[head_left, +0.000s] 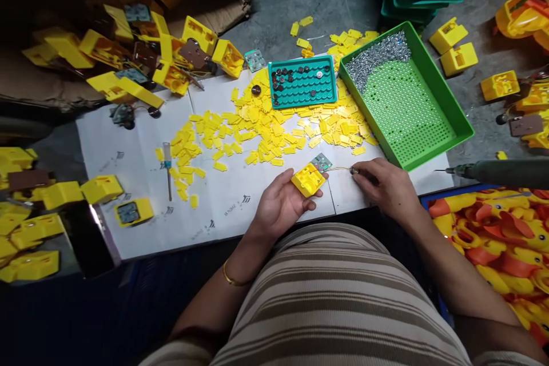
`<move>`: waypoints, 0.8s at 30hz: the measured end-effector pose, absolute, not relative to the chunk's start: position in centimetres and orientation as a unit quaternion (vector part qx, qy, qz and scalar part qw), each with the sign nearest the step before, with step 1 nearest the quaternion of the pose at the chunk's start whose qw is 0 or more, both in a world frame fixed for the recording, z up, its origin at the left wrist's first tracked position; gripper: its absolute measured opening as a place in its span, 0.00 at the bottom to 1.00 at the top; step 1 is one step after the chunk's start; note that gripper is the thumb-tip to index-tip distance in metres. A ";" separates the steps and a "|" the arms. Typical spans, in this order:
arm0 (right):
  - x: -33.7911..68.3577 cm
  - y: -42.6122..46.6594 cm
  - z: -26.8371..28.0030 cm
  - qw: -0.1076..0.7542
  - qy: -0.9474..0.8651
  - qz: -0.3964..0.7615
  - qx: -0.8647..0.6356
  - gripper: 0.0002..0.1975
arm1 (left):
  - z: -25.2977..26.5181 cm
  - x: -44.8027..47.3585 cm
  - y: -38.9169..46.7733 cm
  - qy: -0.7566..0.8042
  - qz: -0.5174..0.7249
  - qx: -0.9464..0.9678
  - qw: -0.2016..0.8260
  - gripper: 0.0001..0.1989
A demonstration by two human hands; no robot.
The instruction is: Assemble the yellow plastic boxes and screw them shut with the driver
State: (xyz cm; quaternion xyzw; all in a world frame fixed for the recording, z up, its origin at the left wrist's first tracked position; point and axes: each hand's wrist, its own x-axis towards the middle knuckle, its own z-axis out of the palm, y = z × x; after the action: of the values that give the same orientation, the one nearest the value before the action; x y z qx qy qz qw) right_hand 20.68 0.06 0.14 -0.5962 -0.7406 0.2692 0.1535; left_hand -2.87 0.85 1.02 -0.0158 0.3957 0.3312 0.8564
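Note:
My left hand [281, 203] holds a small yellow plastic housing [309, 179], its hollow side turned up. A grey-green circuit board [321, 162] sits at the housing's upper edge. Thin wires run right from the board to a small dark round part [353, 170], which the fingertips of my right hand [384, 186] pinch. Beyond both hands, many flat yellow pieces [266, 131] lie scattered over white paper. On top of them rests a teal tray [303, 104] with several dark round parts in its hollows.
A green basket [446, 140] of screws stands right of the tray. An electric screwdriver [493, 172] points in from the right, above a bin of yellow toy ducks [506, 240]. At left are a clear-handled screwdriver [168, 174], a phone [88, 237] and piled yellow housings [103, 48].

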 end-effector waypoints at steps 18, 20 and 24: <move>17.7 0.9 1.9 0.303 -0.389 0.667 -0.559 0.18 | -0.3 -2.2 -0.3 0.390 0.366 0.108 0.838 0.23; 16.9 0.8 2.3 0.307 -0.428 0.653 -0.544 0.14 | -0.1 -2.1 -0.3 0.392 0.366 0.126 0.834 0.24; 16.4 0.7 2.7 0.286 -0.559 0.565 -0.536 0.09 | 0.2 -2.2 -0.2 0.394 0.362 0.154 0.830 0.26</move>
State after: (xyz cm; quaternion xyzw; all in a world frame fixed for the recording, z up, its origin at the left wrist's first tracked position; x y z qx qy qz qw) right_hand 16.38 0.74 2.66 -0.5361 -0.5586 0.5647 0.2857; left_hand -2.19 -0.17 0.16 0.1542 0.3941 0.3623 0.8305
